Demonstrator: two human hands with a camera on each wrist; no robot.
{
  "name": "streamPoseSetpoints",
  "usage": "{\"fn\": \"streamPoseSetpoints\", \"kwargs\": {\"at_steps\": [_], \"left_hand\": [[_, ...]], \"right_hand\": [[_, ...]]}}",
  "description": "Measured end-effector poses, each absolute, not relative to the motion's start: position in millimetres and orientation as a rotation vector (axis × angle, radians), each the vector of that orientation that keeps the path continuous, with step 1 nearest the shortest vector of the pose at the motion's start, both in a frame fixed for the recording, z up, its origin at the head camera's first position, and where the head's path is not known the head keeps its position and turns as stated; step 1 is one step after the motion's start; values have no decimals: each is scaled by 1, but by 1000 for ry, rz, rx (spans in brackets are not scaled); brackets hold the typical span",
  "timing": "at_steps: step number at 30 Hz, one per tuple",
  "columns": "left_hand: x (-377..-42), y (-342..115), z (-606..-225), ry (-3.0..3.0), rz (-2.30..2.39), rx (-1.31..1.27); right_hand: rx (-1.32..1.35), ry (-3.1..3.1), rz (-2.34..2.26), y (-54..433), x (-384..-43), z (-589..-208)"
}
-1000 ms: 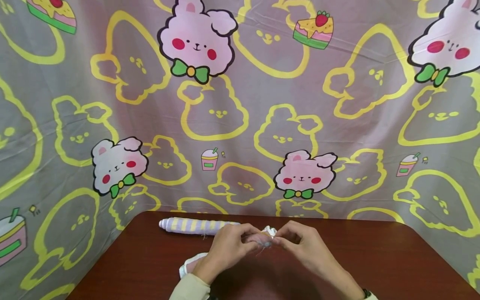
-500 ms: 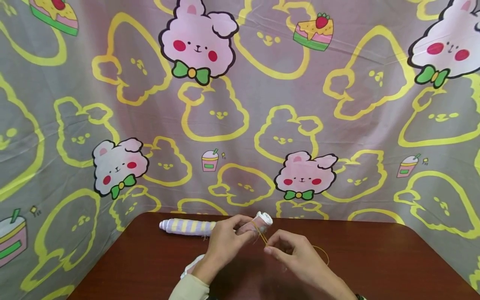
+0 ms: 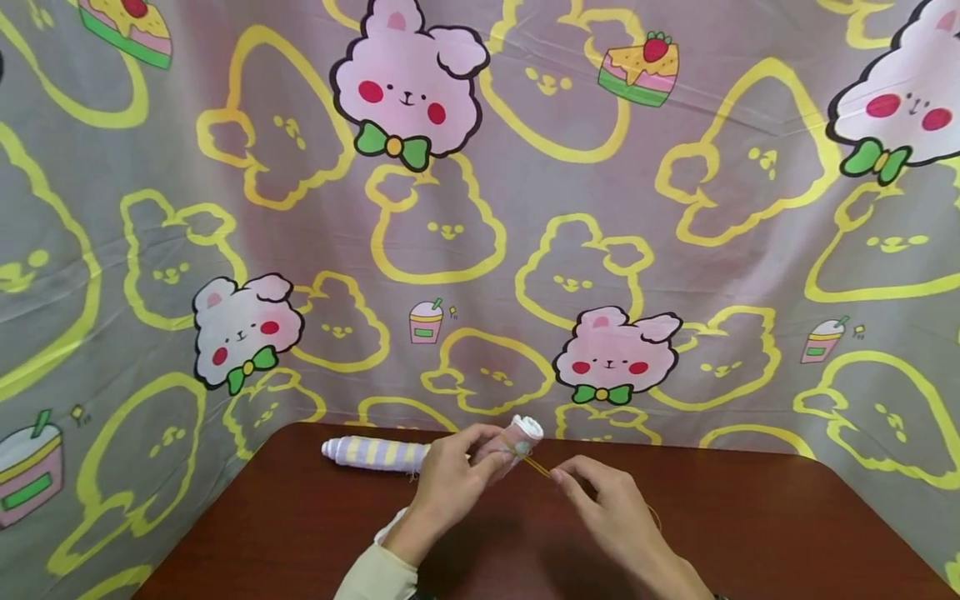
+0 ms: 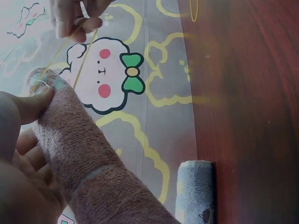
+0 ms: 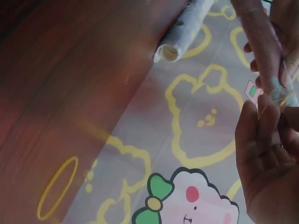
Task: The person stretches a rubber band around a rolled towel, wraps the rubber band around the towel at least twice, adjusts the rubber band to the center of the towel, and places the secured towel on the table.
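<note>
My left hand [image 3: 453, 482] grips a rolled pink towel [image 3: 517, 435], its white spiral end tilted up and to the right. Around the towel near that end goes a thin yellow rubber band [image 3: 540, 468]. My right hand [image 3: 618, 512] pinches the band with thumb and fingers and stretches it away from the towel. In the left wrist view, the brown-pink terry roll [image 4: 96, 154] runs diagonally under my left thumb, and two taut band strands rise to the right hand's fingers [image 4: 79, 25]. The right wrist view shows my right hand [image 5: 266, 158] just below the roll's end.
A purple-and-yellow striped rolled towel [image 3: 375, 452] lies at the back left of the dark wooden table [image 3: 750, 517]. A loose yellow rubber band [image 5: 57, 189] lies on the table by the right hand. A white-edged cloth [image 3: 392, 527] shows behind the left wrist. A patterned curtain [image 3: 480, 250] stands behind.
My right hand has moved from the towel's end down and to the right, drawing the rubber band out. The towel's white end has come up into view.
</note>
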State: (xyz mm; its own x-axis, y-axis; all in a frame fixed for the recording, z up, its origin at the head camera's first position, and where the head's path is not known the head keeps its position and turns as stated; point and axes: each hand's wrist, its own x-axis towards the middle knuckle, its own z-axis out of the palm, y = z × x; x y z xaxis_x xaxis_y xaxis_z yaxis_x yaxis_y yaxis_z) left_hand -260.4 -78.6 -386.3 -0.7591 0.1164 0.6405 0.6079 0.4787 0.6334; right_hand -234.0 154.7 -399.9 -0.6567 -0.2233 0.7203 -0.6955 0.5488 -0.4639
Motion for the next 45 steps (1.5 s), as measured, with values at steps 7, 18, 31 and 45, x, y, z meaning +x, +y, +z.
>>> {"fn": "streamPoseSetpoints", "kwargs": {"at_steps": [7, 18, 31, 45], "left_hand": [[-260, -79, -387, -2238, -1244, -623], [-260, -79, -386, -2246, -1308, -692], [-261, -78, -385, -2257, -1266, -648], [-258, -77, -379, -2210, -1239, -443]], "right_hand": [[604, -2313, 966, 157, -233, -400], [1288, -2220, 1078, 159, -239, -412], [1498, -1785, 745, 138, -225, -399], [952, -2149, 633, 131, -207, -397]]}}
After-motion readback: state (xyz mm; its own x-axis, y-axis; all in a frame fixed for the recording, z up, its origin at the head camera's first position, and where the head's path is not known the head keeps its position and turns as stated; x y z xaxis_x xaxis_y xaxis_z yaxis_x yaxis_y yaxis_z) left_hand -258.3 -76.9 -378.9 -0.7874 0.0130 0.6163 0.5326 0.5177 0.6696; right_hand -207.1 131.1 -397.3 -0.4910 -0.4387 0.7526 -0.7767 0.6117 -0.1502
